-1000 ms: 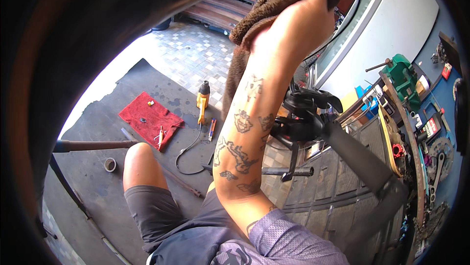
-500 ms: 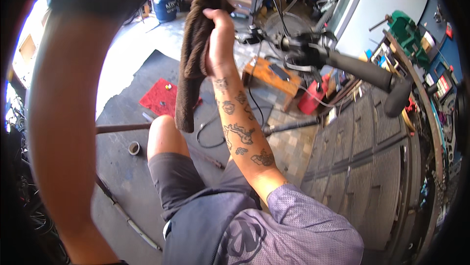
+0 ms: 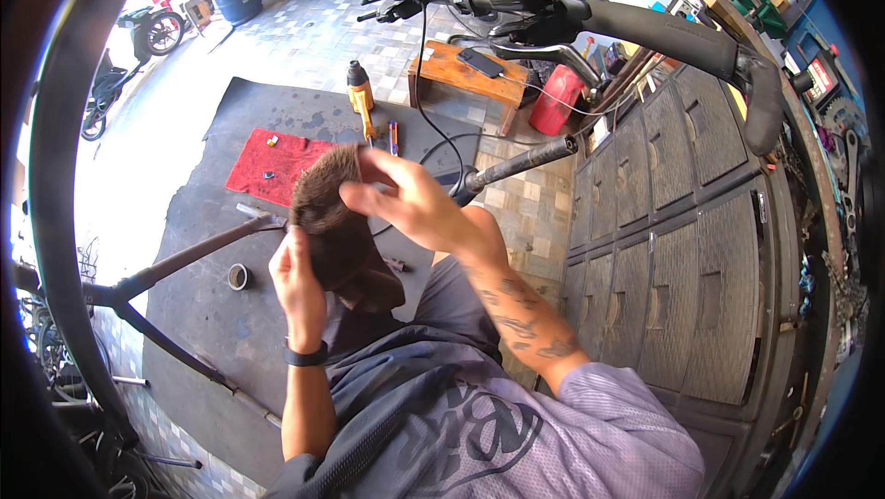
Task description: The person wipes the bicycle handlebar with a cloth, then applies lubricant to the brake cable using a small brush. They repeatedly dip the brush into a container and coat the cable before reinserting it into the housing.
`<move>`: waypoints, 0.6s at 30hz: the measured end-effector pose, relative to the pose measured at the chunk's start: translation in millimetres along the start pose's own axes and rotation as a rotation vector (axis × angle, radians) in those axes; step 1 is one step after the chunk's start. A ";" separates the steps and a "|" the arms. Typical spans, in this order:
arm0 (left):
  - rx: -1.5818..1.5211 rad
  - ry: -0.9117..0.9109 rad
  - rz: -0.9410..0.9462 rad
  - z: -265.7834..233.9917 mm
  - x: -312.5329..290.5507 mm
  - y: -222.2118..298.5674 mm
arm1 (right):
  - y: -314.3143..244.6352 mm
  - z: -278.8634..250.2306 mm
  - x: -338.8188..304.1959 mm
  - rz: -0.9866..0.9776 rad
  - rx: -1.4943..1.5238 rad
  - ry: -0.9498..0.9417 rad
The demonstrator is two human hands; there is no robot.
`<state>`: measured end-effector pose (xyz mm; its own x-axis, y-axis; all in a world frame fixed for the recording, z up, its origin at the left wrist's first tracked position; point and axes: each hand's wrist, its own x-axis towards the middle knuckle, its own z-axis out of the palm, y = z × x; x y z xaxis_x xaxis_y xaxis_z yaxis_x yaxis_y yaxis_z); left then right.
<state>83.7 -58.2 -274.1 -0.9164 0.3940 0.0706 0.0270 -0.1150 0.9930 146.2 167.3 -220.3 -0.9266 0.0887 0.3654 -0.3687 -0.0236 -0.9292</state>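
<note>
cloth (image 3: 339, 243) in frt of red towel (image 3: 280, 160)

Mat (image 3: 198, 314): room btwn bike frame's (image 3: 175, 266) two tubes off L edge, but small round cup (image 3: 238, 277) sits in gap. Far edge: heat gun (image 3: 360, 93) in way. R edge: dark tube (image 3: 525, 162) juts past, handlebar (image 3: 664, 33) cuts across beyond; tile strip (image 3: 539, 250) alongside drawer unit (image 3: 682, 222) passable.

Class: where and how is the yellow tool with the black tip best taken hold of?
The yellow tool is probably best gripped by wrapping its slim handle, coming from the person's side: the black tip points away, while the narrower handle end extends toward the person.
</note>
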 end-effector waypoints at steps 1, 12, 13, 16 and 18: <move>-0.305 0.043 -0.057 -10.2 2.9 -2.9 | -2.2 -21.5 -22.0 0.102 -0.113 -0.086; -1.054 -0.330 -0.869 3.6 46.4 -105.1 | 199.0 -83.7 -140.9 0.653 -0.032 0.810; -1.025 -0.358 -0.830 12.3 62.0 -107.6 | 215.0 -79.7 -129.6 0.510 0.092 0.814; -0.856 -0.428 -0.681 34.5 89.8 -100.2 | 232.6 -77.4 -104.3 0.332 0.263 0.886; -0.676 -0.506 -0.560 46.7 98.6 -92.0 | 226.2 -79.1 -93.3 0.283 0.246 0.937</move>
<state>9.5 33.9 -354.1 -0.4469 0.8718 -0.2008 -0.7300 -0.2256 0.6452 155.1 232.5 -468.9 -0.5904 0.7921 -0.1550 -0.2475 -0.3604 -0.8994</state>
